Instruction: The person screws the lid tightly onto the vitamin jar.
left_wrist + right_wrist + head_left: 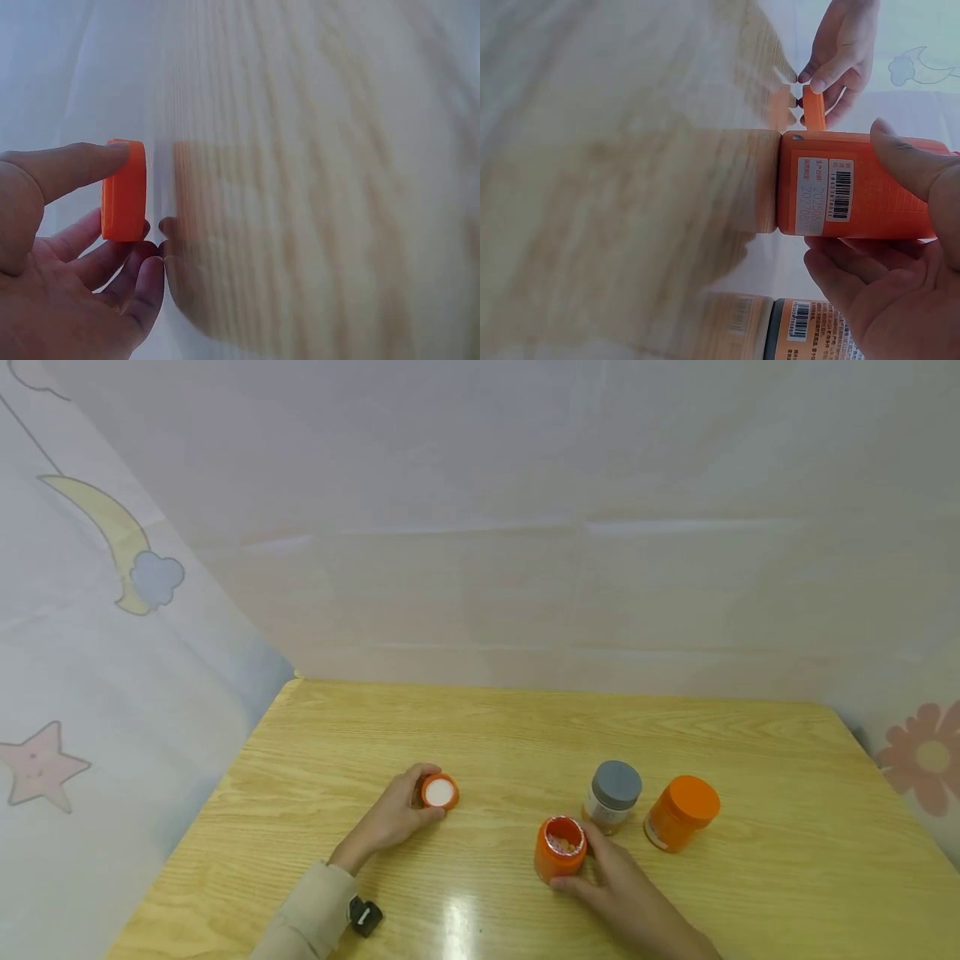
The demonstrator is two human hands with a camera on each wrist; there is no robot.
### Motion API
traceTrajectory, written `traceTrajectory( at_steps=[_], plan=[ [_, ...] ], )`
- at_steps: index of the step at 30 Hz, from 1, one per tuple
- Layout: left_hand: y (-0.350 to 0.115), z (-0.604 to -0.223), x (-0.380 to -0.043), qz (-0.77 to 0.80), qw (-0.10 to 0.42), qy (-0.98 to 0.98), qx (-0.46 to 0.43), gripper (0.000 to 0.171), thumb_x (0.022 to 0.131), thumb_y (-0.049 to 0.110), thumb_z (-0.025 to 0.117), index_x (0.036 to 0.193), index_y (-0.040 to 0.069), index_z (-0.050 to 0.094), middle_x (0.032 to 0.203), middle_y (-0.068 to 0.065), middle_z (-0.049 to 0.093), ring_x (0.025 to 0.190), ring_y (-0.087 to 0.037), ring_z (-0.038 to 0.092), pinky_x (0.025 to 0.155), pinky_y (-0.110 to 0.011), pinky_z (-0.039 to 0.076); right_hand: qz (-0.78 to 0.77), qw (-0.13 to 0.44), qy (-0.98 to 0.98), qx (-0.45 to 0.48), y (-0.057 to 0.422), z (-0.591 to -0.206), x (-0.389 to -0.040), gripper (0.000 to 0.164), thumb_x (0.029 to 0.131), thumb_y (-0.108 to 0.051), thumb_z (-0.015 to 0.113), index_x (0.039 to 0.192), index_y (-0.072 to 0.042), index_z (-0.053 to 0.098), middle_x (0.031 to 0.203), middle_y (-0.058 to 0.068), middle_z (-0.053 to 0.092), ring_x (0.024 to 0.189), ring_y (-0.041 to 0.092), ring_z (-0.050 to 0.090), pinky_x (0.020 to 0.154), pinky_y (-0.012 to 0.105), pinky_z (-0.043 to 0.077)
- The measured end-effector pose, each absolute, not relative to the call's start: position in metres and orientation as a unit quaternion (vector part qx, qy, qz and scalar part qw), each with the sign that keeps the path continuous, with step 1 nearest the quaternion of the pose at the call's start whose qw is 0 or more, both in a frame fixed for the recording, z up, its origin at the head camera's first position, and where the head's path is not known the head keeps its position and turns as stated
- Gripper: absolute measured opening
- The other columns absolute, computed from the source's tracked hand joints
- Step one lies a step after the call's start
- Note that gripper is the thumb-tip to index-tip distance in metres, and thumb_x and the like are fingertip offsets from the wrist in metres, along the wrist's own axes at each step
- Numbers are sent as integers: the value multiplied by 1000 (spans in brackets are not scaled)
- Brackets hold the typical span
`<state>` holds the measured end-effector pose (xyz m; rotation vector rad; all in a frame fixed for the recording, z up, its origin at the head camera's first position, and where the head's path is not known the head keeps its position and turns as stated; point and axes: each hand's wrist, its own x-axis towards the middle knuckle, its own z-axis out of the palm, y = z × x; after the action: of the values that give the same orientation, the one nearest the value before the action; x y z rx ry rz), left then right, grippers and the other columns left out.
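An orange screw lid point(439, 792) with a white inner face turned up is pinched between the thumb and fingers of my left hand point(396, 810), low over the table at centre left. In the left wrist view the lid point(126, 191) is seen edge-on, just off or touching the wood; I cannot tell which. My right hand point(622, 889) grips an uncapped orange jar point(558, 860), thumb on one side and fingers on the other. Small round pieces show inside its mouth. The right wrist view shows a barcode label on this jar point(862, 187), which stands upright on the table.
Just behind the right hand stands a jar with a grey lid point(617, 787). To its right is another orange jar point(681, 814), with its lid on. A small black object point(365, 917) sits by the left sleeve. Printed cloth point(465, 593) hangs beyond the wooden table point(337, 727).
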<state>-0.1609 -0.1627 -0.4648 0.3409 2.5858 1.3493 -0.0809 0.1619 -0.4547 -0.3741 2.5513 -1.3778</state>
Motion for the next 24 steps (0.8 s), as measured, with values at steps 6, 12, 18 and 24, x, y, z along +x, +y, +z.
traceTrajectory(
  at_steps=[6, 12, 18, 24],
  plan=[
    [-160, -462, -156, 448, 91, 882, 117, 57, 85, 5, 76, 136, 2, 50, 133, -15, 59, 122, -32, 55, 103, -52, 44, -456, 91, 871, -161, 167, -456, -78, 66, 88, -46, 70, 141, -15, 46, 137, -4, 60, 125, 22, 58, 103, 43, 49],
    [-156, -460, -149, 439, 83, 887, 118, 58, 85, 8, 77, 137, 5, 51, 132, -13, 57, 118, -28, 55, 99, -49, 46, -453, 91, 871, -166, 168, -456, -73, 69, 87, -44, 72, 141, -10, 46, 136, 0, 62, 123, 16, 59, 100, 37, 52],
    [-153, -457, -142, 444, 75, 884, 127, 61, 83, 10, 79, 137, 6, 50, 126, -9, 59, 105, -22, 58, 92, -43, 47, -472, 124, 857, -166, 169, -456, -72, 67, 88, -42, 72, 140, -10, 46, 137, 3, 62, 123, 22, 61, 99, 34, 52],
    [-152, -453, -135, 459, 73, 874, 141, 59, 83, 10, 78, 135, 7, 50, 124, -8, 58, 101, -22, 58, 89, -41, 49, -471, 141, 855, -165, 172, -459, -70, 67, 88, -41, 71, 141, -8, 45, 138, 5, 60, 125, 31, 59, 100, 33, 51]
  ],
)
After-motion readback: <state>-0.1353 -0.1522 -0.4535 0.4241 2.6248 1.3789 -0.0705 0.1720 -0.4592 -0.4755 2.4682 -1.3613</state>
